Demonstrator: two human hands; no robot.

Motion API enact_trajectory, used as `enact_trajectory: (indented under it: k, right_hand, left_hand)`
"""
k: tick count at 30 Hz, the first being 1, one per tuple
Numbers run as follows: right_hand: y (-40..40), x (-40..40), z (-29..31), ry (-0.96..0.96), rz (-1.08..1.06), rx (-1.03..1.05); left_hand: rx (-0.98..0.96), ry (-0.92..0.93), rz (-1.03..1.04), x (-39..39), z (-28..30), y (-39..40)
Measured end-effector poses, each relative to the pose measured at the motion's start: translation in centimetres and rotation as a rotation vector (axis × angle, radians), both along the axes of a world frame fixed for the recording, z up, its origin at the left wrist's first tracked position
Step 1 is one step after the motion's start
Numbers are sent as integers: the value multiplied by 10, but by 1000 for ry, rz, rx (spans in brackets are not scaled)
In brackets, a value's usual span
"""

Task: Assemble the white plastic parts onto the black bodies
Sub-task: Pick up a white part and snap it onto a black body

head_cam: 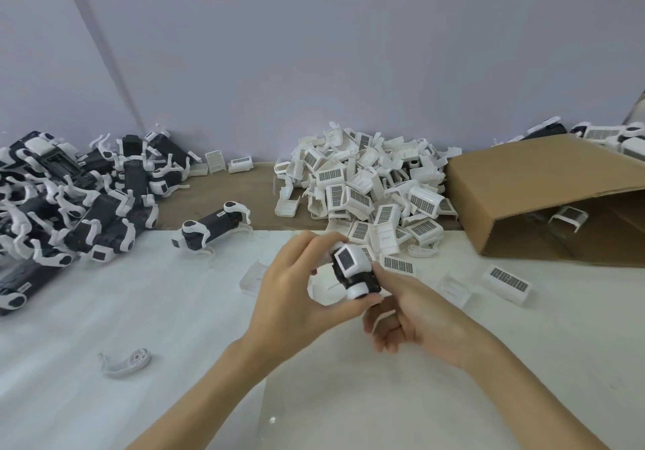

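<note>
Both hands hold one black body (363, 276) above the white mat, end-on to me, with a white grille part (347, 259) on its near end. My left hand (293, 289) grips it from the left, fingers curled over its top and thumb under it. My right hand (415, 313) holds it from the right and below, its thumb against a round white piece at the bottom. A heap of loose white plastic parts (366, 184) lies behind my hands. Black bodies with white parts fitted are piled at the left (69, 201).
One black body with white parts (213, 228) lies alone left of centre. A tipped cardboard box (544, 184) opens at the right with a white part inside. Single white parts (506, 283) and a curved white piece (124, 362) lie scattered on the mat.
</note>
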State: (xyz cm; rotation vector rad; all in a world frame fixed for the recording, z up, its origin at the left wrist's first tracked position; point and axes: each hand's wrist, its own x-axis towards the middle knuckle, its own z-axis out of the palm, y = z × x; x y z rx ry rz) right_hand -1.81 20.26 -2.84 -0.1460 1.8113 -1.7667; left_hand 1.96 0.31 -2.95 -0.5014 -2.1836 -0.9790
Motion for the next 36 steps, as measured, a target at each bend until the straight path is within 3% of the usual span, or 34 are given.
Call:
enact_trajectory:
  k: [5, 9, 12, 14, 19, 22, 24, 26, 28, 30, 33, 36]
  right_hand:
    - [-5, 1, -5, 35, -24, 25]
    - [-6, 2, -3, 14, -26, 30]
    - [-9, 5, -4, 27, 25, 0]
    - [-10, 7, -4, 49, 46, -11]
    - [-3, -1, 2, 94, -109, -135]
    - [10, -11, 3, 169, -203, -163]
    - [16, -17, -1, 339, -316, -82]
    - [24, -25, -8, 674, -435, 238]
    - [32, -30, -16, 924, -332, 604]
    - [35, -31, -22, 961, -194, 774]
    - [35, -32, -27, 966, -223, 764]
    - [33, -32, -24, 918, -337, 539]
  left_hand:
    - [-174, 142, 28, -2, -2, 2]
    - [-320, 168, 121, -3, -2, -5]
    - [-307, 123, 147, -4, -2, -11]
    - [-207, 5, 111, -5, -3, -12]
    - [385, -519, -52, -14, 6, -21]
    - [594, -695, -169, -17, 12, -32]
    - [753, -720, -190, -19, 9, -34]
    - [885, -731, -203, -22, 8, -34]
    - [915, -725, -206, -24, 7, -35]
    - [907, -690, -196, -24, 5, -36]
    - [878, -625, -110, -22, 2, -32]
    - [746, -576, -34, -18, -1, -27]
